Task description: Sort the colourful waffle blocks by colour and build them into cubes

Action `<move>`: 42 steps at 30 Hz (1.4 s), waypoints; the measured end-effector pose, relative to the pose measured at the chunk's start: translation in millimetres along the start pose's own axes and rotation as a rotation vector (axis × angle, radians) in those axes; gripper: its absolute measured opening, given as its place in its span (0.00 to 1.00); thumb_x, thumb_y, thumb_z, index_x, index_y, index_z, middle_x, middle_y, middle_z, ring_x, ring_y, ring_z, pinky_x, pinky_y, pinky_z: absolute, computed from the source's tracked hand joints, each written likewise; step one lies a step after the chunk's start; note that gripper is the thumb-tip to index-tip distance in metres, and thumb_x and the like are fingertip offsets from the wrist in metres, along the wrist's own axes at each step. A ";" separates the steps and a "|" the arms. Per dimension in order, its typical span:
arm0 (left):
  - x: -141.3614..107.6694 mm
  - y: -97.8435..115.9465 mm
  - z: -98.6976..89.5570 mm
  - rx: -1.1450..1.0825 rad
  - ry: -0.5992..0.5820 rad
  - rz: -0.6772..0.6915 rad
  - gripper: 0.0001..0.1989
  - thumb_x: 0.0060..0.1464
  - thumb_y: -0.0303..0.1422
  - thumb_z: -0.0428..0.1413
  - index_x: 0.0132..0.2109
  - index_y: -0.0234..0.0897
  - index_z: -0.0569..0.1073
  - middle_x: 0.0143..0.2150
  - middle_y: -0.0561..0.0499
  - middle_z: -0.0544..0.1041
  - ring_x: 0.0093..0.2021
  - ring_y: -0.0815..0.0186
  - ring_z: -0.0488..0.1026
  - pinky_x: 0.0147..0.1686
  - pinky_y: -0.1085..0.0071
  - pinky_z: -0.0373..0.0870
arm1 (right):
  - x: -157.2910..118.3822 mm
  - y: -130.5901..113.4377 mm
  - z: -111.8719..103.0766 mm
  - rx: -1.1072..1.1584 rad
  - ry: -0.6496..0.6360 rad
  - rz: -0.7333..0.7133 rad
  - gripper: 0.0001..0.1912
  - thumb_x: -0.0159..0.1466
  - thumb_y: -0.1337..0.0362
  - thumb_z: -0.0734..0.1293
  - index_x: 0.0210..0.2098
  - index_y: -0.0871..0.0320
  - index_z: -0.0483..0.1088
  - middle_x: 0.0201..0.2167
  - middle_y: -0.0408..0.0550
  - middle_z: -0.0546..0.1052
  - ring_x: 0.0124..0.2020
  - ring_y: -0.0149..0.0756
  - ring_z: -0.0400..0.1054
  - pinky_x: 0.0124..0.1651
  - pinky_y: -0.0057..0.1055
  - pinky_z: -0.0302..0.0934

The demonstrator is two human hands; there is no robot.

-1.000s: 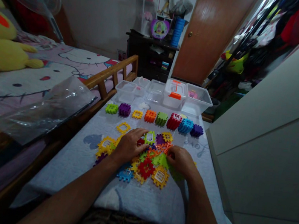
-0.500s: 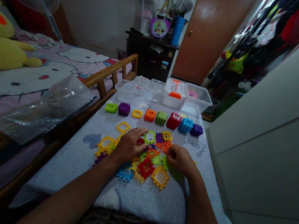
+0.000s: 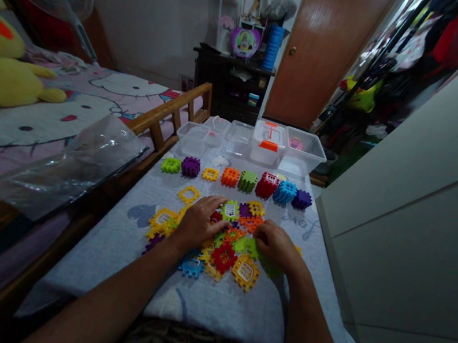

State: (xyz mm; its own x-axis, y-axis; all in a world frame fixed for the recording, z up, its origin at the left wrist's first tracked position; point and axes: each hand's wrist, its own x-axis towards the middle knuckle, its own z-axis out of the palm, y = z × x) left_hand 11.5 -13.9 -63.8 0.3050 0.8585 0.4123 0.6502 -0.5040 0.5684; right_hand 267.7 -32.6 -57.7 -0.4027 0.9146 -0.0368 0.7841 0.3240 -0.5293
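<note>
A loose pile of colourful plastic interlocking building pieces lies on the cloth in front of me. My left hand [image 3: 199, 224] rests over the pile's left part, thumb and fingers apart, beside a light green window piece [image 3: 230, 211] and a dark red piece partly under the fingers. My right hand [image 3: 275, 242] is curled at the pile's right side, its fingertips pinched at the edge of an orange piece [image 3: 252, 223]. Nearer to me lie a red window piece [image 3: 224, 257], a yellow window piece [image 3: 246, 272] and a blue piece [image 3: 192, 266]. The right fingertips are partly hidden.
Behind the pile runs a row of colour-sorted stacks, among them a red stack [image 3: 267, 185] and a purple stack [image 3: 190, 167]. Clear plastic boxes [image 3: 303, 152] line the far edge. A wooden bed rail [image 3: 169, 106] borders the left, a white cabinet [image 3: 426, 199] the right.
My right hand has shifted very slightly, its fingers curling closer together, and the orange piece beside them has turned a little. My left hand stays in place.
</note>
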 end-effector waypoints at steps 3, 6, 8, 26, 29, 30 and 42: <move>0.4 0.5 -0.2 0.002 -0.005 -0.006 0.24 0.53 0.32 0.63 0.57 0.40 0.70 0.56 0.43 0.76 0.57 0.54 0.73 0.58 0.53 0.70 | 0.3 1.9 1.9 -0.011 0.020 -0.001 0.08 0.59 0.76 0.61 0.29 0.58 0.68 0.32 0.45 0.70 0.32 0.32 0.62 0.37 0.29 0.56; 0.8 0.2 0.3 0.005 -0.010 0.006 0.24 0.52 0.33 0.64 0.56 0.39 0.71 0.55 0.43 0.77 0.56 0.54 0.74 0.58 0.53 0.70 | 0.3 1.9 0.8 -0.010 0.042 -0.016 0.09 0.57 0.77 0.61 0.29 0.57 0.67 0.31 0.44 0.69 0.31 0.32 0.62 0.36 0.28 0.55; 0.9 -0.5 1.0 0.004 -0.012 0.017 0.23 0.52 0.34 0.64 0.56 0.39 0.72 0.55 0.43 0.78 0.55 0.54 0.74 0.57 0.53 0.71 | 0.3 0.8 -1.4 0.006 0.074 -0.036 0.09 0.56 0.77 0.62 0.29 0.57 0.66 0.31 0.44 0.69 0.31 0.32 0.61 0.36 0.28 0.56; 0.7 2.3 1.4 -0.069 -0.056 0.030 0.22 0.52 0.35 0.65 0.55 0.41 0.73 0.53 0.44 0.78 0.54 0.54 0.75 0.55 0.52 0.72 | 10.7 3.3 6.6 0.500 0.603 0.087 0.06 0.62 0.63 0.63 0.38 0.55 0.69 0.35 0.46 0.74 0.34 0.35 0.69 0.37 0.32 0.66; 0.7 2.2 1.7 -0.070 -0.074 0.031 0.23 0.52 0.35 0.65 0.55 0.40 0.73 0.53 0.44 0.78 0.53 0.54 0.75 0.54 0.52 0.72 | 11.9 -1.9 5.9 0.289 0.655 0.029 0.03 0.62 0.67 0.63 0.34 0.54 0.68 0.35 0.47 0.71 0.36 0.37 0.67 0.39 0.33 0.65; 0.5 1.6 2.2 -0.066 -0.079 0.035 0.22 0.53 0.35 0.65 0.54 0.40 0.73 0.52 0.44 0.78 0.53 0.54 0.75 0.54 0.52 0.72 | 12.0 -3.0 6.2 0.223 0.622 -0.001 0.04 0.61 0.69 0.62 0.32 0.54 0.67 0.35 0.47 0.71 0.37 0.38 0.67 0.41 0.34 0.65; -0.6 -1.0 4.7 -0.037 -0.108 0.077 0.21 0.55 0.36 0.63 0.55 0.40 0.71 0.53 0.45 0.78 0.54 0.54 0.74 0.55 0.53 0.71 | 9.2 6.6 6.8 0.049 0.286 -0.014 0.28 0.58 0.64 0.73 0.57 0.56 0.66 0.56 0.57 0.71 0.58 0.52 0.62 0.62 0.51 0.55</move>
State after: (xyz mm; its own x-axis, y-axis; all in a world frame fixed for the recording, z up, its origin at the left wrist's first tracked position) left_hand 13.9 -13.6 -67.9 0.4276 0.8215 0.3772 0.5968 -0.5700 0.5647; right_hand 265.9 -23.7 -67.3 -0.2579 0.9436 0.2078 0.7529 0.3311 -0.5688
